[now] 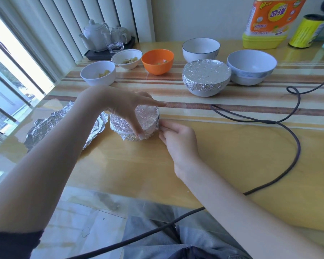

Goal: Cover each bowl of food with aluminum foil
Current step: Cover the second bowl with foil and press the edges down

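Table (223, 156): bowls (251, 67), foil (45, 128), cable (295, 146), maybe detergent (269, 23).

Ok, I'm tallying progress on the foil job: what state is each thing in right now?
small bowl: foil-wrapped, held by both hands
left hand: fingers spread over the foil top
right hand: pinching foil at the rim
large bowl: covered with foil
orange bowl: uncovered, food inside
two white bowls: uncovered, food inside
loose foil: crumpled on table

Silver crinkled foil (206, 71) wraps a white bowl (204, 91). An orange bowl (157, 62) sits near the far edge of the yellow table (223, 156), which is striped brown and cream. A yellow-and-orange bottle (269, 23) stands at the far right corner.
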